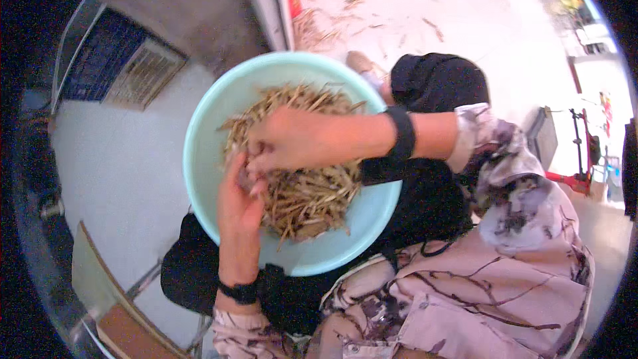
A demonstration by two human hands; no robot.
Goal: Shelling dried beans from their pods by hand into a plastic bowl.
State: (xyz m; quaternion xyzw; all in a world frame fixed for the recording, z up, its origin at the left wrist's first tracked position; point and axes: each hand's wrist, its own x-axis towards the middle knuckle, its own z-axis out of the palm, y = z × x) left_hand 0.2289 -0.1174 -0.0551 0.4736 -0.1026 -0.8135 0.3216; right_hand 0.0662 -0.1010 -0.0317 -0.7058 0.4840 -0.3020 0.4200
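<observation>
A pale turquoise plastic basin [381, 209] rests on my lap, with a heap of dry, tan stalk-like pieces [314, 199] in it. Over the heap's left part, my right hand [286, 137] reaches in from the right with curled fingers. My left hand [241, 199] comes up from below, its fingers close to those of the right. The fingertips are blurred and overlap, so whether either hand pinches a piece cannot be told. Both wrists wear black bands, and a dark flat object hangs under the right one.
Similar dry pieces [319, 32] lie scattered on the pale floor beyond the basin. A box-like item bearing writing [119, 60] stands at the upper left. A board-like panel [119, 304] is at the lower left, and a red metal frame [570, 179] at the right.
</observation>
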